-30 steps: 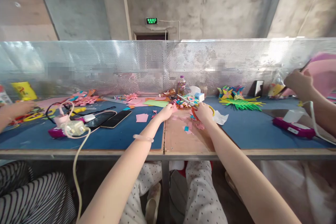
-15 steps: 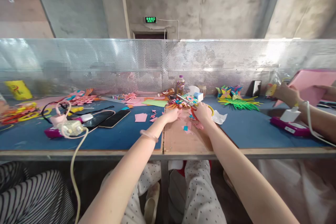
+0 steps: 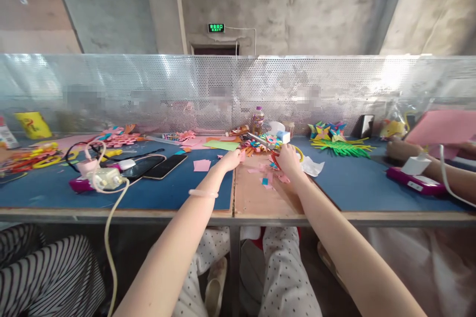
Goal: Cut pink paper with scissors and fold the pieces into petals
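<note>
My right hand (image 3: 288, 159) grips scissors (image 3: 260, 140) with red and yellow handles, blades pointing up and left over a pile of coloured paper flowers (image 3: 260, 144). My left hand (image 3: 231, 159) pinches a small pink paper piece (image 3: 242, 155) just left of the blades. Small pink and blue paper scraps (image 3: 268, 177) lie on the bare wooden strip (image 3: 253, 198) under both hands. A pale bracelet (image 3: 203, 193) sits on my left forearm.
Two phones (image 3: 156, 167) and a white charger with cable (image 3: 106, 179) lie left on the blue mat. A bottle (image 3: 256, 120) and tape box stand behind. Green and multicoloured paper shapes (image 3: 336, 144) lie right. Another person's hand (image 3: 399, 149) holds pink sheets at far right; a striped-clothed person sits left.
My left hand lifted slightly off the table with the pink piece, towards the scissors. The person at right lowered their hands and the pink sheets. The hand at far left has gone from view.
</note>
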`<state>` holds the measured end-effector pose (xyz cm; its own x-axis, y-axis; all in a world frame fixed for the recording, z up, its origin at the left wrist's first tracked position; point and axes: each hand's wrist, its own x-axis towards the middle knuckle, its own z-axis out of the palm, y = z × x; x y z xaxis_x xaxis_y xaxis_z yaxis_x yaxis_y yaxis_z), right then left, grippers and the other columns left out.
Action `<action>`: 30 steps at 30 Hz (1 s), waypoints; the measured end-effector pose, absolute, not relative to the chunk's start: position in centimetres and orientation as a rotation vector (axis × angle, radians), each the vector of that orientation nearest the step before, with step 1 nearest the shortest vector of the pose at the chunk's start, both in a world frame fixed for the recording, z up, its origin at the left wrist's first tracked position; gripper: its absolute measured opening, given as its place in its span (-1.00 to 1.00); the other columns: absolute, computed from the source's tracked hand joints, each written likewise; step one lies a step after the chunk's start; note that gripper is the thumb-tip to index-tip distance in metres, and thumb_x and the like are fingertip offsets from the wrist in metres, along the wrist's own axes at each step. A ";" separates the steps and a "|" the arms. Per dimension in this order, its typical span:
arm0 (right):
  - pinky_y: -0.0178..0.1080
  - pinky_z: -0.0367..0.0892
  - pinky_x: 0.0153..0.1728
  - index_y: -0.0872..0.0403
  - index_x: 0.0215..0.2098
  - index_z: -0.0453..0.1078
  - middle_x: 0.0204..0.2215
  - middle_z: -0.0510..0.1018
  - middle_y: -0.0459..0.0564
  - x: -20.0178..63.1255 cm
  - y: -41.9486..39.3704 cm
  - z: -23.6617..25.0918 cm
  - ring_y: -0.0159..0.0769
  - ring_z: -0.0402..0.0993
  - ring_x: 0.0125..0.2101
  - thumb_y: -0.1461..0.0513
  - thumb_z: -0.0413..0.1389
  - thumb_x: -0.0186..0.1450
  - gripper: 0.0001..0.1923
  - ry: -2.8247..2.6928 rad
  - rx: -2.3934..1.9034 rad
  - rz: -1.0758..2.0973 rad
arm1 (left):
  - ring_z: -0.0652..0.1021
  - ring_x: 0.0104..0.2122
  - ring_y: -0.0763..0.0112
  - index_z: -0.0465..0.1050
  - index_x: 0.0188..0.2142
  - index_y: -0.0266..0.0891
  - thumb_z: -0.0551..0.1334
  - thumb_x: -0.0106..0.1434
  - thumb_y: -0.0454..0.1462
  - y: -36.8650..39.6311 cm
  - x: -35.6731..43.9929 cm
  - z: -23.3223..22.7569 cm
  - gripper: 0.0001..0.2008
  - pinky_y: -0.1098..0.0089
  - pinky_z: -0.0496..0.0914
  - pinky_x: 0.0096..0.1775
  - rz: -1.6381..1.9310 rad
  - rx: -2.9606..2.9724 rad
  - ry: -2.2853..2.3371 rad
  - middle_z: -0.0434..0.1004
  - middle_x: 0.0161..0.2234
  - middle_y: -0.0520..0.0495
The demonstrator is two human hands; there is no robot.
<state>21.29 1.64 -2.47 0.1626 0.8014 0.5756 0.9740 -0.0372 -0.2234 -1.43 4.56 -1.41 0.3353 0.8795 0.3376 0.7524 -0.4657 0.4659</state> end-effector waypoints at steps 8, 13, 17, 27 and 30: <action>-0.22 0.18 -0.17 0.23 -0.11 0.24 -0.12 0.36 0.24 21.4 1.4 -2.6 -0.11 0.23 -0.07 0.20 -0.03 0.24 -0.70 -1.736 -1.901 -0.348 | 0.45 -0.38 0.31 0.38 -0.40 -0.25 -0.02 0.24 -0.26 4.7 -1.8 -1.4 -0.76 0.45 0.22 -0.33 0.705 2.507 1.520 0.51 -0.39 -0.17; -0.21 0.17 -0.16 0.23 -0.08 0.23 -0.10 0.35 0.26 21.2 0.9 -2.3 -0.11 0.22 -0.06 0.20 0.00 0.22 -0.67 -1.754 -1.902 -0.305 | 0.35 -0.52 0.39 0.33 -0.55 -0.25 0.07 0.14 -0.28 4.6 -2.5 -1.2 -0.82 0.46 0.12 -0.46 0.578 2.541 1.573 0.42 -0.53 -0.06; -0.21 0.17 -0.15 0.22 -0.09 0.24 -0.10 0.35 0.25 21.1 0.7 -2.1 -0.12 0.22 -0.06 0.21 0.00 0.22 -0.68 -1.740 -1.921 -0.318 | 0.26 -0.59 0.46 0.29 -0.63 -0.26 0.07 0.12 -0.26 4.1 -2.8 -1.0 -0.77 0.47 0.04 -0.50 0.592 2.542 1.527 0.30 -0.64 0.03; -0.28 0.24 -0.27 0.21 -0.19 0.34 -0.16 0.44 0.21 20.9 2.3 -2.9 -0.17 0.38 -0.19 0.16 -0.02 0.24 -0.71 -1.917 -1.909 -0.227 | 0.24 -0.58 0.49 0.37 -0.62 -0.29 0.06 0.11 -0.15 3.3 -3.0 -0.5 -0.69 0.47 0.04 -0.51 0.659 2.553 1.361 0.30 -0.64 0.04; -0.29 0.24 -0.28 0.23 -0.21 0.37 -0.17 0.45 0.23 20.8 2.6 -3.1 -0.16 0.38 -0.18 0.12 -0.03 0.24 -0.67 -1.942 -1.866 -0.259 | 0.22 -0.59 0.50 0.41 -0.60 -0.30 0.08 0.09 -0.10 2.8 -3.2 -0.1 -0.67 0.47 0.04 -0.52 0.628 2.542 1.298 0.30 -0.64 0.06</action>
